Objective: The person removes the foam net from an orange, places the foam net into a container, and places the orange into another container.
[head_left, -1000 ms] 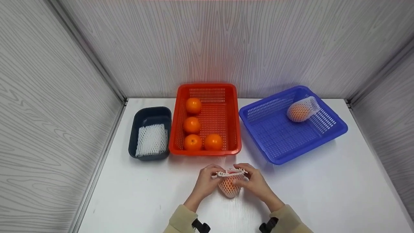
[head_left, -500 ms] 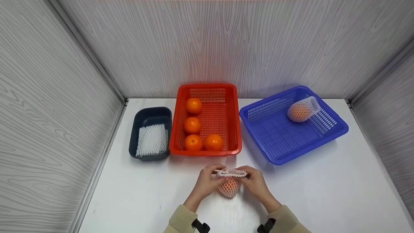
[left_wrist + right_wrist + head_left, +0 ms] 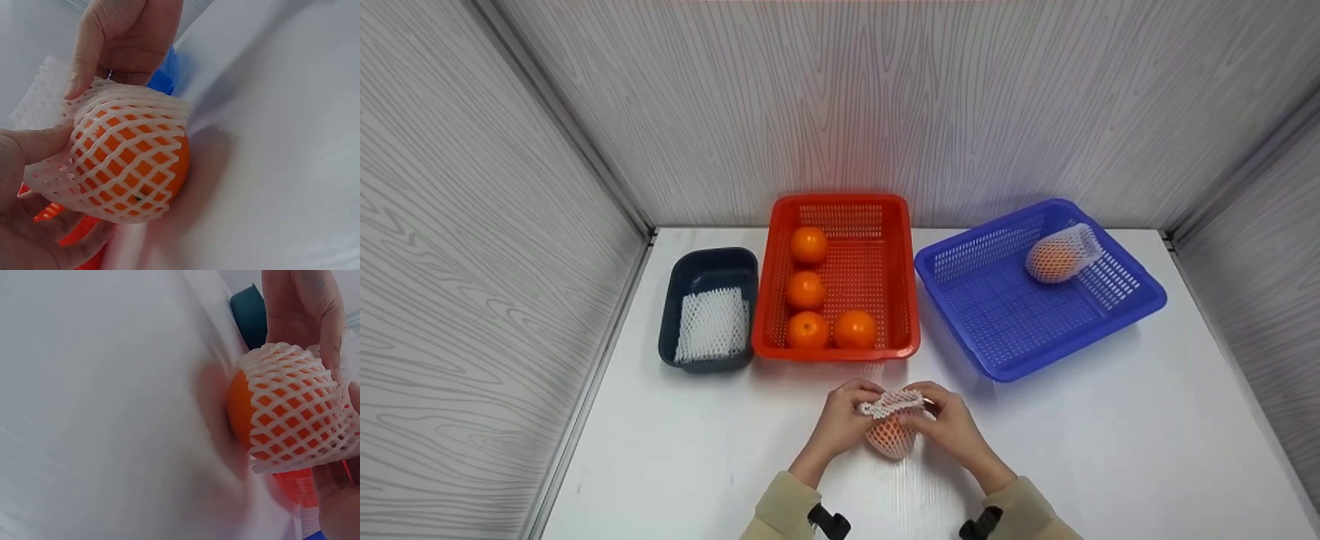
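Observation:
An orange (image 3: pixel 241 410) sits on the white table in front of the red basket, partly covered by a white foam net sleeve (image 3: pixel 129 152). The wrist views show a bare strip of peel at its lower end, near the tabletop. My left hand (image 3: pixel 840 416) grips the sleeve's bunched upper part from the left, thumb on the near side. On the other side my right hand (image 3: pixel 956 429) pinches the sleeve, its thumb against the net. The net's loose end (image 3: pixel 894 403) gathers above the orange between both hands. Some fingertips are hidden behind the sleeve.
Beyond the hands stands a red basket (image 3: pixel 912 300) with several bare oranges (image 3: pixel 807 290). At its left, a dark bin (image 3: pixel 669 315) holds stacked foam nets (image 3: pixel 712 324). A blue basket (image 3: pixel 997 315) at the right contains one netted orange (image 3: pixel 1054 259).
The sleeve's upper rim has shifted and tilted between the fingers. My right thumb has come back onto the front of the net. The orange stays in about the same place.

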{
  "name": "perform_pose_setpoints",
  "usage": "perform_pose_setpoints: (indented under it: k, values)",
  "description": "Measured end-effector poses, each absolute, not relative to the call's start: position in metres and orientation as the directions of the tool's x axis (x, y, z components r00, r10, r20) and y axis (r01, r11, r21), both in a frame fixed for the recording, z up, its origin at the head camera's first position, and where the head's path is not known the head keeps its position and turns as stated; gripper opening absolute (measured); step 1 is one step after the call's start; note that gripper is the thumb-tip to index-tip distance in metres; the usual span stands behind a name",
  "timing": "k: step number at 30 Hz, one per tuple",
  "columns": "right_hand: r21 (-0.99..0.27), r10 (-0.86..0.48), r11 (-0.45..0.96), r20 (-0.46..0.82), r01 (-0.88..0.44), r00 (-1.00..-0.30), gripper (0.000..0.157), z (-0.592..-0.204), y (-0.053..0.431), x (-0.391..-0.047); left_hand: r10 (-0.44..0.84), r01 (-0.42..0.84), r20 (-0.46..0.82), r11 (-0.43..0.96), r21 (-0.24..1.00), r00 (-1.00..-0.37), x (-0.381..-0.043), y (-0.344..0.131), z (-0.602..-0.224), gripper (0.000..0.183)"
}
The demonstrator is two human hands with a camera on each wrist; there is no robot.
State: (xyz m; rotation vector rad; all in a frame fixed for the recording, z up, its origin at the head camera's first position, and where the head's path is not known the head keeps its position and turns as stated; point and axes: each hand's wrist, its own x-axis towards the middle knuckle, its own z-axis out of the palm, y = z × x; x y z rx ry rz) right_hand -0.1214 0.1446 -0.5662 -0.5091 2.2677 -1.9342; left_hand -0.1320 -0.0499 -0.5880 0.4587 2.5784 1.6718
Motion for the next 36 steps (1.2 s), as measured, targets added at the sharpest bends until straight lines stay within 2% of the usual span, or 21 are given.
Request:
perform_pose_setpoints:
  k: [4, 8, 13, 19, 23, 27, 31, 36]
  values:
    - [-0.97, -0.37, 0.179, 0.088, -0.164, -0.925, 0.038, -0.567, 0.148, -0.12, 0.225, 0.239, 0.158, 0.398, 0.886, -0.961, -0.131, -0.046, -0.585, 0.027]
    - [-0.971, -0.371, 0.202, 0.046, -0.129, -0.927, 0.03, -0.567, 0.149, -0.12, 0.198, 0.242, 0.177, 0.384, 0.891, -0.964, -0.13, -0.043, -0.584, 0.036]
    - [-0.972, -0.325, 0.183, 0.082, -0.148, -0.942, 0.013, -0.566, 0.147, -0.122, 0.168, 0.23, 0.181, 0.35, 0.908, -0.969, -0.13, -0.043, -0.584, 0.029]
    - [-0.954, -0.246, 0.228, 0.139, -0.197, -0.959, 0.016, -0.563, 0.142, -0.122, 0.204, 0.226, 0.164, 0.334, 0.915, -0.965, -0.13, -0.049, -0.587, 0.021]
    - [-0.956, -0.177, 0.237, 0.133, -0.174, -0.975, 0.015, -0.561, 0.14, -0.12, 0.237, 0.169, 0.088, 0.349, 0.922, -0.968, -0.129, -0.055, -0.591, 0.032]
    - [-0.962, -0.158, 0.218, 0.132, -0.165, -0.979, 0.014, -0.561, 0.139, -0.119, 0.228, 0.178, 0.099, 0.356, 0.917, -0.969, -0.13, -0.056, -0.592, 0.023]
    - [-0.963, -0.208, 0.214, 0.117, -0.162, -0.971, 0.022, -0.561, 0.142, -0.12, 0.185, 0.207, 0.145, 0.378, 0.902, -0.972, -0.131, -0.053, -0.59, 0.012]
    - [-0.972, -0.311, 0.196, 0.065, -0.131, -0.948, 0.04, -0.562, 0.147, -0.121, 0.136, 0.181, 0.137, 0.4, 0.899, -0.981, -0.13, -0.049, -0.587, 0.014]
